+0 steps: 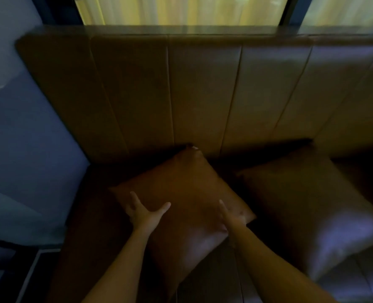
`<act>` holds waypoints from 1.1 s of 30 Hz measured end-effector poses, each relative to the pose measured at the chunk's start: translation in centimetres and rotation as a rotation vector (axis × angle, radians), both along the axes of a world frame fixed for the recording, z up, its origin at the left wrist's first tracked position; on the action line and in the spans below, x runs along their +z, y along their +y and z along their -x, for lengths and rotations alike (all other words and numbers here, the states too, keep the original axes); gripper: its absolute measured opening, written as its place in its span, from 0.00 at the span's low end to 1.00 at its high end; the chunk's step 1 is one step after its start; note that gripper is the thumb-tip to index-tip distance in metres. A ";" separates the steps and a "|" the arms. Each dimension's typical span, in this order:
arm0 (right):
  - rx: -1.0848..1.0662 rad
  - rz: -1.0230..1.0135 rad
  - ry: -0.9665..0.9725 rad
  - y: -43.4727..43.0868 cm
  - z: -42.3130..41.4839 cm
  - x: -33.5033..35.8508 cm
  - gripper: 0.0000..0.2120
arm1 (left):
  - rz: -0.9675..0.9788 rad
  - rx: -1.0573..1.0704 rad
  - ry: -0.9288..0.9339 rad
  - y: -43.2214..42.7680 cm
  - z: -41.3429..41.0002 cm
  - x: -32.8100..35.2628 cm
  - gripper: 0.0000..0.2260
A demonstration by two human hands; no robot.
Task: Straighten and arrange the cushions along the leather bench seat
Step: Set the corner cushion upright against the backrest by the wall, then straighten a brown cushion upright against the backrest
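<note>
A brown leather cushion (187,193) lies turned like a diamond on the leather bench seat (89,226), one corner pointing at the backrest. My left hand (145,212) rests flat on its left part with fingers spread. At the cushion's right edge my right hand (232,217) grips it, fingers partly hidden by the fold. A second brown cushion (308,211) lies to the right, also askew, its near corner shiny.
The panelled leather backrest (203,90) rises behind the seat, with a curtained window (181,9) above it. A blue-grey wall (23,138) closes the bench's left end. The scene is dim.
</note>
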State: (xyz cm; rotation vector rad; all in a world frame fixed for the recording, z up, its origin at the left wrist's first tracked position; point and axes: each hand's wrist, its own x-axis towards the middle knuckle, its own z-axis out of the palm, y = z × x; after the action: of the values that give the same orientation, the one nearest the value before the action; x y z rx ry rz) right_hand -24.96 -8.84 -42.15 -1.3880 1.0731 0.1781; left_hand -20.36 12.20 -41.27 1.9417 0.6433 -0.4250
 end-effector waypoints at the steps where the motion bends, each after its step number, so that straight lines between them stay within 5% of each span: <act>1: 0.015 0.035 -0.007 -0.5 -0.3 0.9 0.43 | -0.029 -0.029 0.000 -1.1 -0.1 1.3 0.55; 5: -0.146 0.058 0.017 -3.9 -0.6 6.2 0.45 | -0.016 -0.134 -0.046 -7.1 0.1 5.7 0.48; 13: -0.133 0.042 -0.053 -18.7 4.3 8.8 0.44 | 0.169 -0.206 0.012 -24.0 3.8 7.2 0.44; 22: 0.094 0.230 0.063 -36.7 11.9 7.4 0.44 | 0.227 -0.120 0.080 -38.5 10.0 4.1 0.44; 33: 0.246 0.295 0.104 -46.9 9.3 -3.3 0.68 | 0.095 -0.034 0.200 -41.6 10.1 -3.8 0.55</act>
State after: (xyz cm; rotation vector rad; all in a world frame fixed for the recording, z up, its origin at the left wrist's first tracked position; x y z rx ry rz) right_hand -34.22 -55.78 -45.49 -1.7943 1.0401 0.2820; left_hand -30.51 -29.36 -45.11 1.8359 0.7062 -0.6658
